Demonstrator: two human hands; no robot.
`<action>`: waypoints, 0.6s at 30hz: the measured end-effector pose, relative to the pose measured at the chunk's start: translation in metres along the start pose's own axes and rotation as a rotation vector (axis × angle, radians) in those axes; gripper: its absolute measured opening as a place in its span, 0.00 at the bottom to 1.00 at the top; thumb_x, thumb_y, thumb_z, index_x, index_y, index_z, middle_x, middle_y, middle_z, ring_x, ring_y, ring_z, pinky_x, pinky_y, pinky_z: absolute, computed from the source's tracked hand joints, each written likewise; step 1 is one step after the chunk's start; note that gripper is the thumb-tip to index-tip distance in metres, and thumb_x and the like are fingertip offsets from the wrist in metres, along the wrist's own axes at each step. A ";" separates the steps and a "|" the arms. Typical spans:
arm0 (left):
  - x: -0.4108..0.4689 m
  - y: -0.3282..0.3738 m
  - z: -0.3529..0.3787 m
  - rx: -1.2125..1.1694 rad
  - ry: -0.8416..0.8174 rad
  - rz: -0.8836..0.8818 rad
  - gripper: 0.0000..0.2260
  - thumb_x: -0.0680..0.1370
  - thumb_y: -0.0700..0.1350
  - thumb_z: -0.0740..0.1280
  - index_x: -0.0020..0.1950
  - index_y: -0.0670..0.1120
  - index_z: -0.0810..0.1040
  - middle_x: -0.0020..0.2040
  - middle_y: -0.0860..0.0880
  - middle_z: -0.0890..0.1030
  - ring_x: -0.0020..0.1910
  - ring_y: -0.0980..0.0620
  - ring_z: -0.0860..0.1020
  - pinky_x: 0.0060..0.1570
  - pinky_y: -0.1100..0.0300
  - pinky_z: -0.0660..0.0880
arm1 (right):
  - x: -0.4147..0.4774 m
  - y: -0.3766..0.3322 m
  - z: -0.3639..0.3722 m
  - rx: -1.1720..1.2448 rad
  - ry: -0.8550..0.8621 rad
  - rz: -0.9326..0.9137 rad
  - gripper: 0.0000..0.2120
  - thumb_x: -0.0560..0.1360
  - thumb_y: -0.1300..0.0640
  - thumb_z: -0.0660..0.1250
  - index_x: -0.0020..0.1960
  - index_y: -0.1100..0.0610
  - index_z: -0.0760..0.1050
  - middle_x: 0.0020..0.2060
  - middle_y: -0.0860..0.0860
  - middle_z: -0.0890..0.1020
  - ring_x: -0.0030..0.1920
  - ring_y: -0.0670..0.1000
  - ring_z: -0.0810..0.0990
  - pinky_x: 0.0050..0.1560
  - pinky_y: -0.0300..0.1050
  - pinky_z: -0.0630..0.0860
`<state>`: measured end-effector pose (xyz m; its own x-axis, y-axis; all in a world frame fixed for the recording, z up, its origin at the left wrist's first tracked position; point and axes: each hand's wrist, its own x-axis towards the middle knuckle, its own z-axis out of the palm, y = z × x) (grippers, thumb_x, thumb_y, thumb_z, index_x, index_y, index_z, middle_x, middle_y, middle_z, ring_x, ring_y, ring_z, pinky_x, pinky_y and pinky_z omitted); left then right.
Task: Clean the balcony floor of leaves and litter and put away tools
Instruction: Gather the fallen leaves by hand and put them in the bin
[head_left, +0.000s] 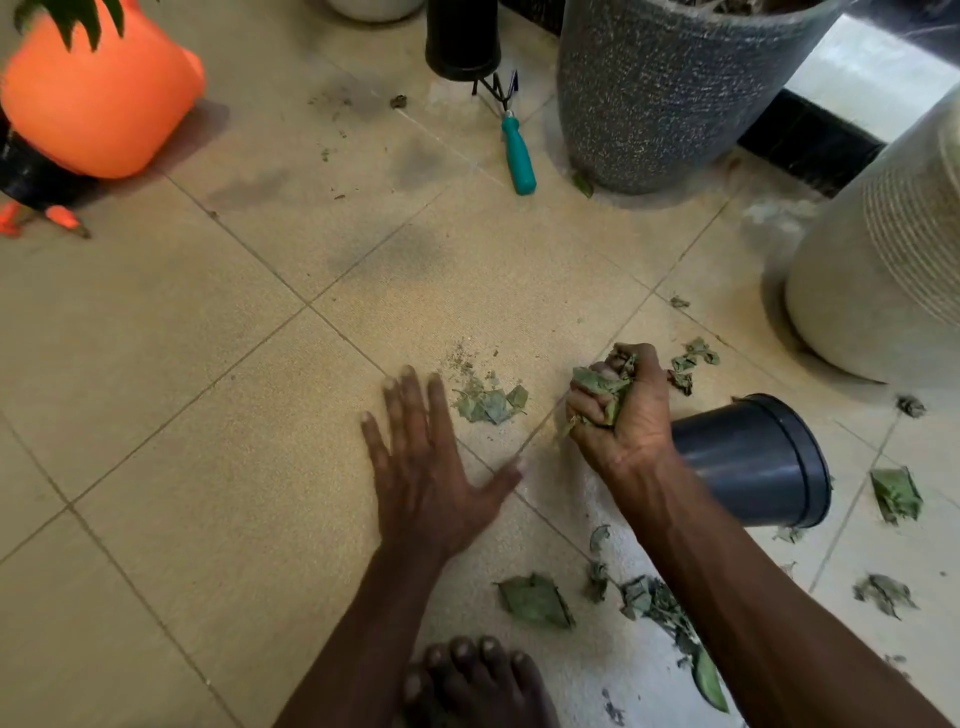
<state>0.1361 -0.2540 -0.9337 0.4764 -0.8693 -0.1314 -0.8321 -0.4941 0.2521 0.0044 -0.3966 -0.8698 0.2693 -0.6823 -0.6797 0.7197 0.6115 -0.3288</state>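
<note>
My right hand (623, 410) is shut on a bunch of dried green leaves (602, 384), held just above the tiled floor. My left hand (431, 462) lies flat and open on the tiles, fingers spread, a little left of a small leaf pile (491, 402). More leaves lie scattered on the floor: one flat leaf (535, 600) near my foot, a strip (660, 605) under my right forearm, some (693, 358) beyond my right hand, others (896, 493) at the right. A dark blue plastic pot (753, 462) lies on its side right behind my right wrist. A teal-handled hand rake (517, 150) lies at the back.
A large speckled grey planter (665, 98) stands at the back right, a cream ribbed planter (883, 260) at the right. An orange pot (98, 104) on a black stand sits at the back left, a black cylinder (462, 39) at the back centre. My bare foot (472, 680) is at the bottom.
</note>
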 end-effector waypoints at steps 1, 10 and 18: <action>0.003 0.006 0.005 0.038 -0.019 0.012 0.58 0.71 0.84 0.46 0.85 0.43 0.39 0.84 0.39 0.36 0.83 0.41 0.34 0.79 0.35 0.39 | 0.002 0.002 -0.002 -0.001 -0.003 0.003 0.14 0.80 0.55 0.62 0.37 0.52 0.67 0.25 0.46 0.67 0.20 0.43 0.62 0.17 0.34 0.54; 0.118 0.022 -0.010 0.062 0.199 0.155 0.30 0.79 0.71 0.57 0.69 0.49 0.71 0.64 0.44 0.72 0.58 0.46 0.71 0.51 0.52 0.74 | 0.008 0.006 -0.011 -0.016 0.003 0.046 0.11 0.76 0.54 0.66 0.37 0.52 0.68 0.27 0.46 0.69 0.21 0.43 0.63 0.16 0.35 0.57; 0.166 -0.004 -0.015 0.109 0.267 0.494 0.17 0.85 0.54 0.63 0.48 0.42 0.80 0.40 0.43 0.80 0.30 0.50 0.68 0.32 0.58 0.64 | 0.003 0.010 -0.012 -0.088 0.052 0.106 0.14 0.78 0.56 0.64 0.34 0.52 0.67 0.27 0.47 0.68 0.21 0.43 0.61 0.15 0.35 0.55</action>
<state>0.2229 -0.3964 -0.9422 0.0668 -0.9714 0.2277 -0.9920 -0.0402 0.1196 0.0047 -0.3883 -0.8831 0.3050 -0.5918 -0.7461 0.6292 0.7133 -0.3086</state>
